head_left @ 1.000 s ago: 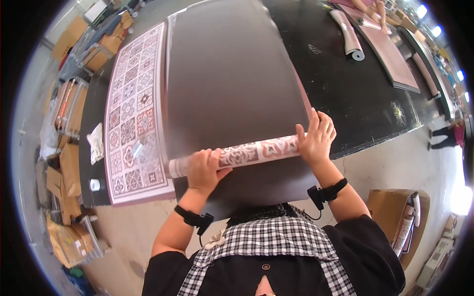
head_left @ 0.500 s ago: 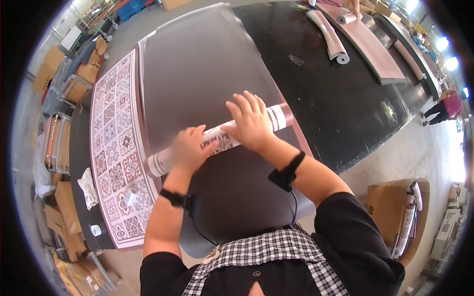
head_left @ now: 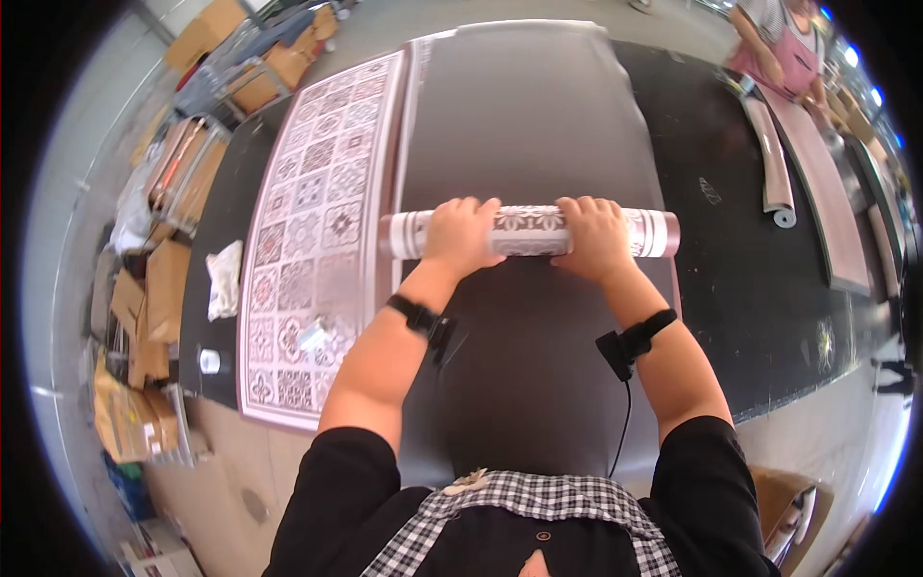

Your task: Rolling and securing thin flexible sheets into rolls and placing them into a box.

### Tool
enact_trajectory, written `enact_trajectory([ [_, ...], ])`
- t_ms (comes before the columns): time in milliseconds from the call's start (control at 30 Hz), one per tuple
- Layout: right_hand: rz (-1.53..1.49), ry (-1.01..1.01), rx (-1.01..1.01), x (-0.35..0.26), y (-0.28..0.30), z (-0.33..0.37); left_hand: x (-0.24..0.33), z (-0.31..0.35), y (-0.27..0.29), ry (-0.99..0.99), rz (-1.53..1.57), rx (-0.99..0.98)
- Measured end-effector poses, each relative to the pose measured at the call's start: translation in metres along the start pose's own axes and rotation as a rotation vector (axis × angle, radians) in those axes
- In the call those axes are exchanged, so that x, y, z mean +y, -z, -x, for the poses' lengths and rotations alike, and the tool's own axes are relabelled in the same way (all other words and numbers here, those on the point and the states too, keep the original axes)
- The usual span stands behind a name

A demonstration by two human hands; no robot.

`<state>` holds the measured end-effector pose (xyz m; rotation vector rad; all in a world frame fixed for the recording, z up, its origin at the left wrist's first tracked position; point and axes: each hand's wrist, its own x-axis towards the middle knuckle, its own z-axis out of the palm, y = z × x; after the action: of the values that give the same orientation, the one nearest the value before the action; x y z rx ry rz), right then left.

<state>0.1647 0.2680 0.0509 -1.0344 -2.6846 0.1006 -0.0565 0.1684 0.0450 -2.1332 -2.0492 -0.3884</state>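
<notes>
A rolled patterned mat (head_left: 529, 231) lies crosswise on a dark brown sheet (head_left: 524, 115), with floral motifs and striped ends showing. Over the left part of the roll, the fingers of my left hand (head_left: 463, 236) are curled and the thumb points inward. My right hand (head_left: 596, 236) grips it right of the middle in the same way. Both palms' contact with the roll is hidden. Beside the roll on the left lies a flat tile-patterned mat (head_left: 308, 207) carrying a small pale object (head_left: 313, 335).
A black table (head_left: 731, 288) extends to both sides. On its right are another rolled mat (head_left: 777, 183) and a long pinkish stack (head_left: 817, 192), near a person in a pink apron (head_left: 793, 62). A white cloth (head_left: 224, 279) and white roll (head_left: 210, 362) sit at left; cartons (head_left: 168, 298) stand beyond.
The roll has gone from slanted to nearly level across the view. My hands, spread over it before, now curl around it. The view has swung, shifting the table's contents rightward.
</notes>
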Motion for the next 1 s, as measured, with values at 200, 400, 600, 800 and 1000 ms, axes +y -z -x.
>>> enact_trajectory([
  [200,-0.054,0.153,-0.061,-0.021,0.022,0.114,0.07,0.104,0.041,-0.051,0.139,-0.102],
  [400,-0.268,0.192,-0.151,-0.083,0.06,0.254,0.121,0.264,0.102,-0.034,0.361,-0.097],
  [600,-0.279,0.149,-0.076,-0.045,0.074,0.252,0.069,0.316,0.07,0.389,0.436,0.102],
  [800,-0.755,-0.878,0.177,-0.019,0.055,0.325,0.057,0.35,0.041,0.707,1.154,0.292],
  [1000,-0.502,-0.873,0.122,-0.023,0.062,0.33,0.055,0.338,0.056,0.857,1.524,0.18],
])
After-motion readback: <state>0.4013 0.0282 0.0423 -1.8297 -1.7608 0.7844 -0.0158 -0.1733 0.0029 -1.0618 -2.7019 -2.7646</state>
